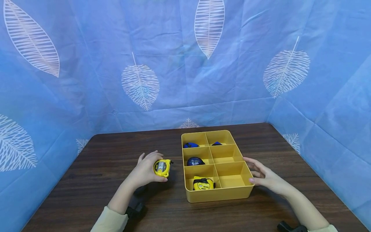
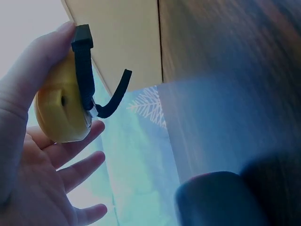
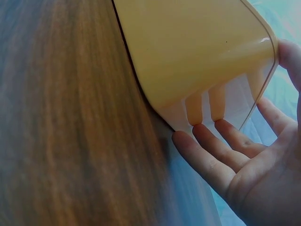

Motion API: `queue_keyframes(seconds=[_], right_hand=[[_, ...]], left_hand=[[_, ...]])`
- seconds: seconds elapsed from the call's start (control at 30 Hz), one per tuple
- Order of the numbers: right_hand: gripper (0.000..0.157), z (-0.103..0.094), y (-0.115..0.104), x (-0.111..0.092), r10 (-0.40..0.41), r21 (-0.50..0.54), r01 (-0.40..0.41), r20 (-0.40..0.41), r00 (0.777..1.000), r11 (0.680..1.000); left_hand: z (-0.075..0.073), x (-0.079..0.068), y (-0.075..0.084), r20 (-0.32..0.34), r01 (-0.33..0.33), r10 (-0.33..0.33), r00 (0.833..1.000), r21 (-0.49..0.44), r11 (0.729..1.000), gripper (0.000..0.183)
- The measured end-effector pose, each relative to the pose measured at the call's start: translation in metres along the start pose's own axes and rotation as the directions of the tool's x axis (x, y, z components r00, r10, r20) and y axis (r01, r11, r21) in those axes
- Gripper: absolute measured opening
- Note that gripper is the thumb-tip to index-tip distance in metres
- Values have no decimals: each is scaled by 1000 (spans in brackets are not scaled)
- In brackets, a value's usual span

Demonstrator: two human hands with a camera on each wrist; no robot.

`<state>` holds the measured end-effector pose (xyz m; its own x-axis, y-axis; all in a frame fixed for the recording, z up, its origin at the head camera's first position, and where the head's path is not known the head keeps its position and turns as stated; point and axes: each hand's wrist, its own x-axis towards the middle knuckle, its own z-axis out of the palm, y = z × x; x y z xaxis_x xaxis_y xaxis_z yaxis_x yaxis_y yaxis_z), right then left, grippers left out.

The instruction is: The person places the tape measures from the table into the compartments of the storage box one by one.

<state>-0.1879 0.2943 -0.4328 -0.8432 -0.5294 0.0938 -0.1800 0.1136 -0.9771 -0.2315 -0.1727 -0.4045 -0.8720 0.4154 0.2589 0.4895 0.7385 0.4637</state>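
Observation:
My left hand (image 1: 147, 169) grips a yellow tape measure (image 1: 161, 168) between thumb and fingers, above the table left of the box; its face reads 3. In the left wrist view a black strap (image 2: 84, 70) hangs off that tape measure (image 2: 59, 106). My right hand (image 1: 265, 175) rests against the right side of a yellow box (image 1: 218, 194) with six compartments; in the right wrist view its fingertips touch the outer wall (image 3: 197, 56), the thumb at the rim. The near left compartment holds another yellow tape measure (image 1: 203, 184), the middle left one a dark 5m tape measure (image 1: 195, 161).
A blue rounded item (image 1: 191, 145) lies in the far left compartment, and a blue item (image 1: 216, 143), mostly hidden, in the far right one. Under the box is a dark wooden table (image 1: 116, 154). Blue leaf-patterned cloth (image 1: 179, 80) hangs behind and at both sides.

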Motion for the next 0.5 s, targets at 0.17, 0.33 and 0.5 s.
queue_keyframes(seconds=[0.17, 0.33, 0.5], right_hand=[[67, 0, 0, 0, 13, -6, -13, -2, 1000, 1000], [68, 0, 1, 0, 28, -14, -28, -9, 1000, 1000], [69, -1, 0, 1, 32, -10, -32, -3, 999, 999]], left_hand=[[-3, 0, 5, -21, -5, 5, 1000, -11, 1000, 68], [-6, 2, 9, -34, -6, 6, 999, -8, 1000, 70], [-9, 4, 14, -53, 11, -10, 999, 8, 1000, 73]])
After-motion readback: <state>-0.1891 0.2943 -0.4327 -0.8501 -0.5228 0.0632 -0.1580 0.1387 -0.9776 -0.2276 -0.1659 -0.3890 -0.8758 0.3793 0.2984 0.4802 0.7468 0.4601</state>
